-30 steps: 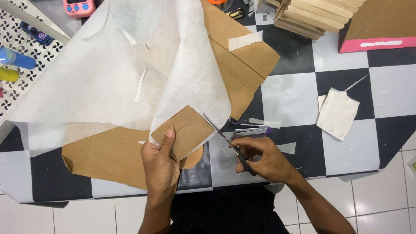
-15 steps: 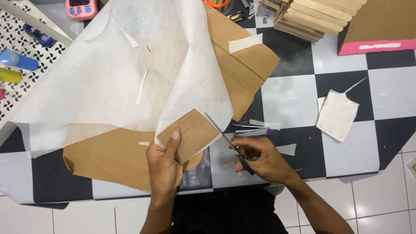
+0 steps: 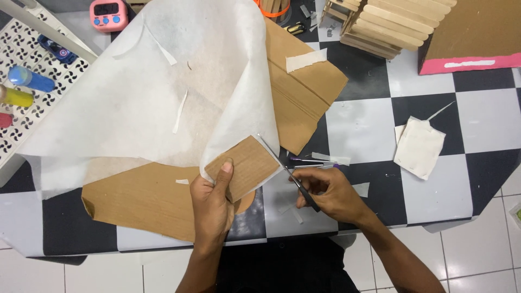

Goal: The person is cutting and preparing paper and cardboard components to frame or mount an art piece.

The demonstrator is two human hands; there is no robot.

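The white paper sheet (image 3: 146,103), thin & floppy, draped over the brown cardboard (image 3: 141,198) on the checkered table (image 3: 358,125). Left hand (image 3: 214,203) pinched a small stiff cardboard piece (image 3: 244,165) w/ paper at its edge; light, prob. best held flat near the cut. Right hand (image 3: 331,192) was closed on scissors (image 3: 287,173), blades seemingly at the paper edge.

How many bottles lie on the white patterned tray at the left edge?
2 in clear view: a blue bottle and, just below it, a yellow bottle. A red thing at the frame edge may be a third.
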